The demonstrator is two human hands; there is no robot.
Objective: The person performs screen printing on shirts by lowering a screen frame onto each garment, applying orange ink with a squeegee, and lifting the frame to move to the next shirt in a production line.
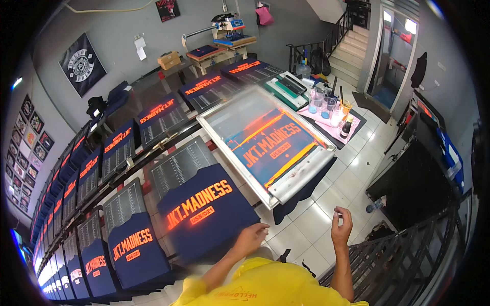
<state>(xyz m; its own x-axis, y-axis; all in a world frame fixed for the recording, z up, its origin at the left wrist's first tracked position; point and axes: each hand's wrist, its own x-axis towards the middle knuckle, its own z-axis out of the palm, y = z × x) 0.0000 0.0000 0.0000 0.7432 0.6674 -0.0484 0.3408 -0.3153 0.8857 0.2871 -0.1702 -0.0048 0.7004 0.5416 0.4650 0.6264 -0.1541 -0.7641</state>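
A navy T-shirt [204,214] with orange lettering is stretched over a platen in front of me, to the left. Beside its near right corner is my left hand [251,238], fingers loosely stretched out and nothing seen in them; whether it touches the cloth I cannot tell. My right hand [342,225] is raised over the tiled floor, fingers loosely bent and apart, holding nothing visible. Ahead of both hands, a framed printing screen [209,120] lies tilted over another platen, its mesh smeared with orange ink around the design. Dark cloth [304,196] hangs below its near right edge.
Several printed navy shirts on platens [133,250] line both sides of a long rail to the left. A table [356,133] at the right bears ink cups [317,95] and bottles. A heat press [229,33] stands behind. Black metal railing [403,255] is close at right.
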